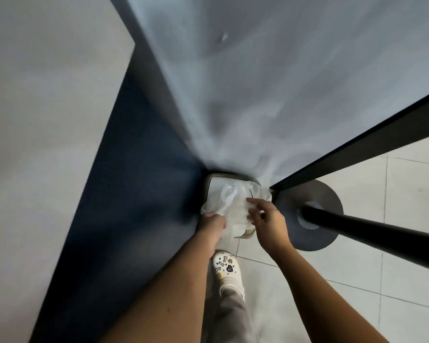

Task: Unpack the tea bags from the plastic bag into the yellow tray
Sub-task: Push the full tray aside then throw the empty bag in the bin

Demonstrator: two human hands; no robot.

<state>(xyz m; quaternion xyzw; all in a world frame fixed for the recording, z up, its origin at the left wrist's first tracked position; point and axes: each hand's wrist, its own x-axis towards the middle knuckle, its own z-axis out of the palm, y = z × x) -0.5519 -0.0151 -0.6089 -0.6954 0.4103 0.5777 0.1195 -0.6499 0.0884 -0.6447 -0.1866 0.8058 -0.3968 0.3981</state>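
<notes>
Crumpled clear plastic bag over grey-rimmed bin; left hand grips it; right hand touches it, grip unclear.

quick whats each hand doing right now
Left hand: grips the edge of the plastic bag.
Right hand: fingers on the bag; whether it grips cannot be told.

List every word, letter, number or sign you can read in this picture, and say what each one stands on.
"T", "I", "P": separate letter charms on the white clog, reading "TIP" up towards the toe.
The clog's other charms are shapes, not text.
Bag: no readable text.
Bin: no readable text.
</notes>
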